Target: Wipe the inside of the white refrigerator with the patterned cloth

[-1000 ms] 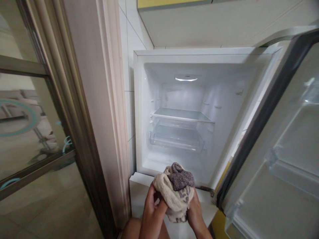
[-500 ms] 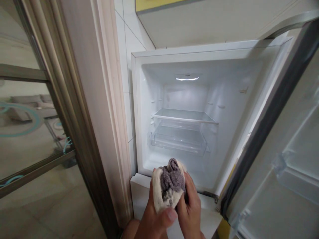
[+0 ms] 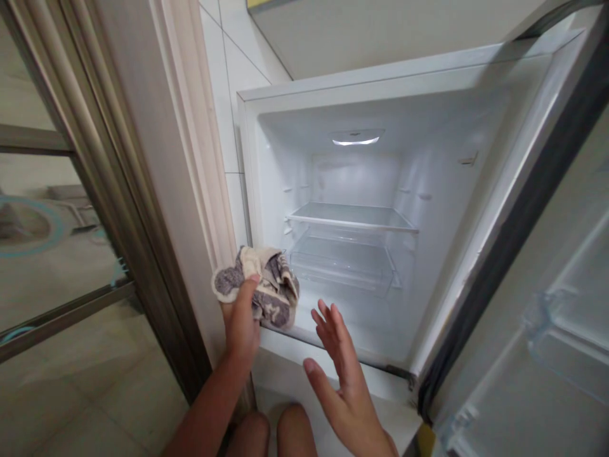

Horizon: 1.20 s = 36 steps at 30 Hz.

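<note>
A crumpled cream and grey-purple cloth (image 3: 276,308) is gripped in my left hand (image 3: 242,320), with the thumb pressed on top of it. It hangs at the lower left front edge of an open fridge (image 3: 328,352); whether it touches the frame I cannot tell. My right hand (image 3: 345,381) is held in front of the fridge opening, its fingers and thumb apart and nothing in it. Inside the fridge are a glass shelf (image 3: 352,214) and, below it, a clear plastic drawer (image 3: 340,270).
The fridge door (image 3: 537,254) stands open on the right, with clear door bins (image 3: 566,346). At the left are a pale door frame (image 3: 176,139) and a brown metal sliding door (image 3: 114,190). A cabinet (image 3: 380,35) is above the fridge. My knees (image 3: 273,431) are below.
My hands have separated. The left has carried the cloth left and up to the fridge's left edge, where it hangs looser. The right has let go and opened. The view has shifted slightly.
</note>
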Tool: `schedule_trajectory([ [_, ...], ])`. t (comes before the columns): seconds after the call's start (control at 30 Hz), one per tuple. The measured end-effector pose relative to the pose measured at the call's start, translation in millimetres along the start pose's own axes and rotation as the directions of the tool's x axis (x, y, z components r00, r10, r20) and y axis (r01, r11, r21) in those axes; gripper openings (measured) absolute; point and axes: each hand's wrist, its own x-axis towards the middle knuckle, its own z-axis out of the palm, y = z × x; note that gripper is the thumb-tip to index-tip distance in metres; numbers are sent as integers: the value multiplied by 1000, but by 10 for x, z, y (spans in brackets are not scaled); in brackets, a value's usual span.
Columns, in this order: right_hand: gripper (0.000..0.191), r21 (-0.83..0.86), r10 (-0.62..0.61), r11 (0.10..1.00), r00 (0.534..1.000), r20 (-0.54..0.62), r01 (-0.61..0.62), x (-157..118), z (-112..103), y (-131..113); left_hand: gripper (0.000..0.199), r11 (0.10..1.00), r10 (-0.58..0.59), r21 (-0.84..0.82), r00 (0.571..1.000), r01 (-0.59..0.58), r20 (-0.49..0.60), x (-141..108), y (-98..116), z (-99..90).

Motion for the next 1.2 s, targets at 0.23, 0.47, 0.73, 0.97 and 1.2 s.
schedule_trajectory([
  [0.23, 69, 90, 335, 942, 872, -357, -324, 32, -324, 718, 66, 477, 715, 358, 591, -803, 373, 785, 35, 450],
  [0.47, 66, 10, 294, 946, 848, -441, -323, 222, -455, 835, 73, -17, 109, 359, 355, -933, 929, 1134, -390, 1020],
  [0.73, 57, -95, 249, 929, 797, -550, -356, 518, -624, 1203, 58, 9, -395, 260, 235, -966, 888, 1569, -842, 1668],
  [0.97, 53, -786, -344, 607, 852, -395, -120, 920, -613, 1166, 58, 104, -577, 201, 105, -974, 810, 1951, -1345, 2012],
  [1.2, 65, -925, -363, 335, 881, -304, -181, 1095, -530, 1361, 35, 4, -473, 412, 361, -911, 803, 2296, -1729, 2172],
])
